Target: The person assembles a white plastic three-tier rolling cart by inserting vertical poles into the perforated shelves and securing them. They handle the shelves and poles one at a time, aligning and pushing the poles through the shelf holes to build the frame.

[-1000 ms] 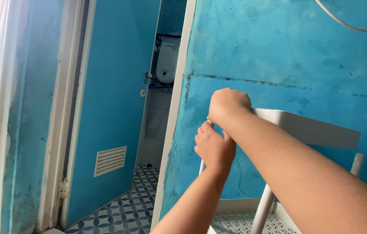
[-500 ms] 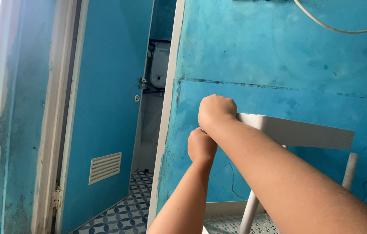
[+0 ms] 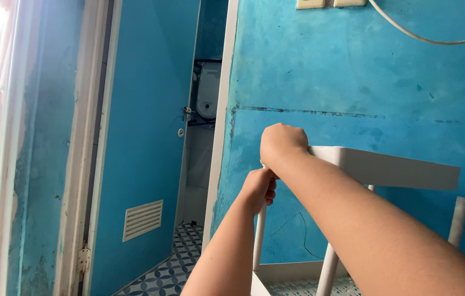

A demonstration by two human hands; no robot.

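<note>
White plastic makes up the chair [image 3: 386,170] that both hands hold, standing close against the mottled blue wall [image 3: 353,82]. Its top rail runs as a long flat bar from the near left corner away to the right, slanting slightly downward in the head view; that is its long axis. Below it, slim uprights drop nearly vertically toward the seat edge at the bottom of the frame.

The right hand [image 3: 282,143] is closed in a fist over the left end of the rail, knuckles up, forearm stretching back toward the lower right. The left hand [image 3: 258,189] sits just beneath it, fingers curled around the left upright, touching the underside of the right wrist.

Left of the chair, a blue door [image 3: 144,164] with a louvred vent [image 3: 143,219] stands open onto a patterned tile floor [image 3: 175,268]. A white cable [image 3: 419,35] loops across the wall above.
</note>
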